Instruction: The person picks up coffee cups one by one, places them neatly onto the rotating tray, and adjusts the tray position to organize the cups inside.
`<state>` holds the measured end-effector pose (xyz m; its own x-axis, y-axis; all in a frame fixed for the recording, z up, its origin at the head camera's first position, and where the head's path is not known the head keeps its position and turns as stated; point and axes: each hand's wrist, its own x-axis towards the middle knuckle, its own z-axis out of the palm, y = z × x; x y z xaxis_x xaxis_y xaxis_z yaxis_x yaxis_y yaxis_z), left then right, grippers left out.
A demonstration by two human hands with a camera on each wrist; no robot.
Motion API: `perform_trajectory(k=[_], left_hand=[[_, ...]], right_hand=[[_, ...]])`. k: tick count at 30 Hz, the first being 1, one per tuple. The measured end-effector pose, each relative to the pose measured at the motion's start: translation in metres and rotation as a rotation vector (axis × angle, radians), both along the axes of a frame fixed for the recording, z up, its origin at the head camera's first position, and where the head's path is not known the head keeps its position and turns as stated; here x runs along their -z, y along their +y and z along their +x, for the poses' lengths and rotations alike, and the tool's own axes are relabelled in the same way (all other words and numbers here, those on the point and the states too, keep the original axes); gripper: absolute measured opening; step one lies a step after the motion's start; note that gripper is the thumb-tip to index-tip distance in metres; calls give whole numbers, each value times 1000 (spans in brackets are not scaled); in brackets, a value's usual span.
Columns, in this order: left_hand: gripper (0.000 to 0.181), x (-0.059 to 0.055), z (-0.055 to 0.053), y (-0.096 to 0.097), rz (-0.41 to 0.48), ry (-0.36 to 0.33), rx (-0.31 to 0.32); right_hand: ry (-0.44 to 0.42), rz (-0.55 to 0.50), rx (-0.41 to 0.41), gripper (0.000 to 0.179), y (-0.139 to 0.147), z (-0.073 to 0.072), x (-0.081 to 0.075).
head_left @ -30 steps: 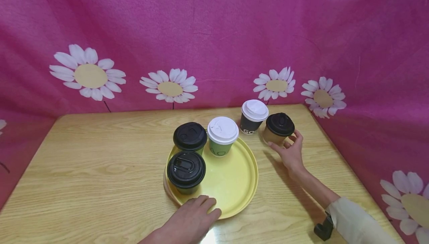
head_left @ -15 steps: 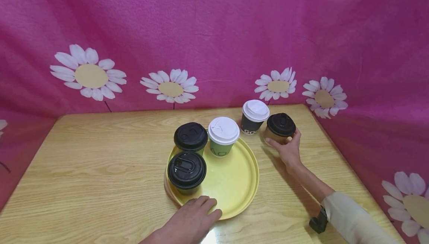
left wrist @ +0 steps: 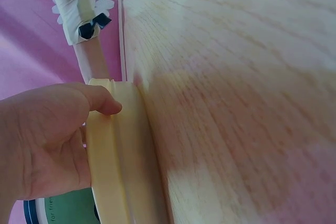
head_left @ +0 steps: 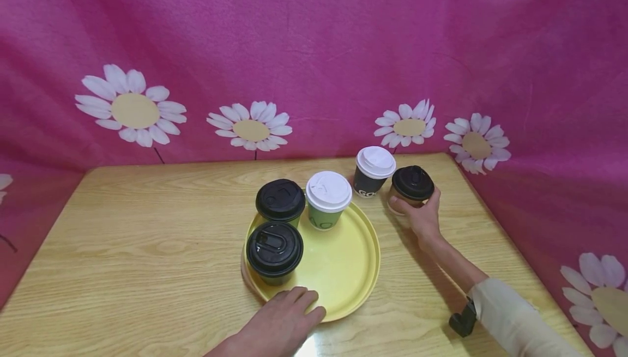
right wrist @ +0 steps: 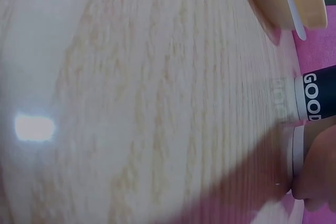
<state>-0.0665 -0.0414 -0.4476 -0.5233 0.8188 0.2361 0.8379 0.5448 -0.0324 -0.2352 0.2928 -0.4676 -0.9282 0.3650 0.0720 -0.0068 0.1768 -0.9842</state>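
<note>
My right hand (head_left: 423, 218) grips a brown paper coffee cup (head_left: 399, 207) with a black lid, thumb on the near left side and fingers around the right. The cup stands upright at the table's far right. The right wrist view catches only the hand (right wrist: 317, 169) and the cup's base (right wrist: 297, 153). My left hand (head_left: 279, 321) holds the near rim of a round yellow tray (head_left: 371, 286). In the left wrist view, that hand's thumb (left wrist: 107, 103) lies on the tray's rim (left wrist: 123, 171), with its other fingers on the inner side.
On the tray stand two black-lidded cups, a front one (head_left: 275, 253) and one behind (head_left: 279, 201), and a green cup (head_left: 324, 218) with a white lid. A black cup (head_left: 367, 182) with a white lid stands beside the brown one. Pink daisy cloth (head_left: 319, 62) walls the wooden table (head_left: 147, 248).
My right hand has closed more firmly around the brown cup, its thumb settling against the near side. The right forearm shifted slightly left. The left hand and tray keep their place.
</note>
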Motion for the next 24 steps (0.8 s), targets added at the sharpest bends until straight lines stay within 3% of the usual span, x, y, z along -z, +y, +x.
perform_trajectory(k=[14,24], left_hand=[[22,0,1,1,2,24,1],[23,-1,1,1,-16,15,-12]], right_hand=[[9,16,67,91,3,11,-7],[4,28,20,89,-5,32,-27]])
